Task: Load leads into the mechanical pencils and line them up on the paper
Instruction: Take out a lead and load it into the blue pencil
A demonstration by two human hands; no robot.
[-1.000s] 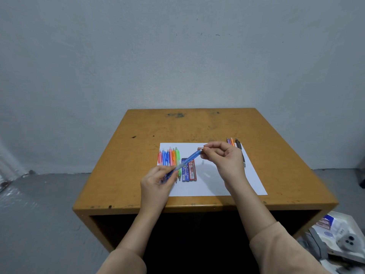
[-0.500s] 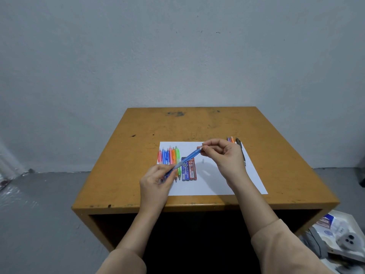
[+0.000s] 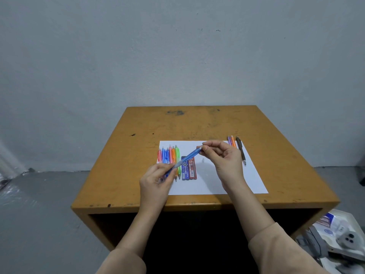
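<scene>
Roughly mid-task, I judge: a row of pencils (image 3: 169,156) lies at the paper's (image 3: 217,184) nine o'clock, three pencils (image 3: 234,144) wait at two o'clock, and the blue pencil (image 3: 186,160) hangs above the lead cases (image 3: 189,172), left hand (image 3: 156,180) gripping its tip end, right hand (image 3: 223,157) pinching its cap end.

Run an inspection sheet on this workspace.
Surface: wooden table, scuffed; paper lying on it.
Job's things: blue pencil held above the paper; pencil row on its left part; lead boxes beside the row; three pencils at its far right corner.
Clutter: small item on the paper, too small to tell.
Hands: left hand grips the blue pencil's lower end; right hand pinches its top end.
Cables: nothing seen.
Surroundings: grey wall, grey floor, tray of oddments on the floor at right.
</scene>
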